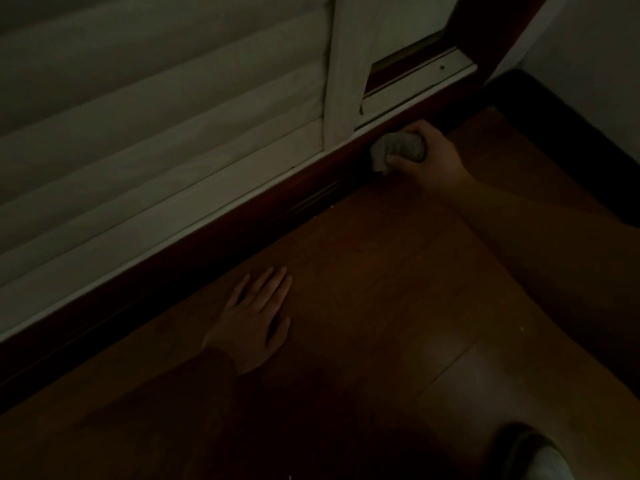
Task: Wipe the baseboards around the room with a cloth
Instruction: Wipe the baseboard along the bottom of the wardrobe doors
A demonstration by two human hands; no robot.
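A dark reddish-brown baseboard [214, 251] runs diagonally from the lower left to the upper right, below a white frame. My right hand [433, 154] grips a bunched grey cloth [398, 150] and holds it against the baseboard near its upper right stretch. My left hand [258, 315] lies flat on the wooden floor, fingers straight and slightly spread, a short way in front of the baseboard. The room is dim.
A white slatted shutter [156, 116] and its frame [339, 81] rise above the baseboard. A wooden floor [398, 289] fills the lower half. A dark baseboard along a white wall [588, 64] meets the corner at upper right. A slippered foot [533, 455] shows at bottom right.
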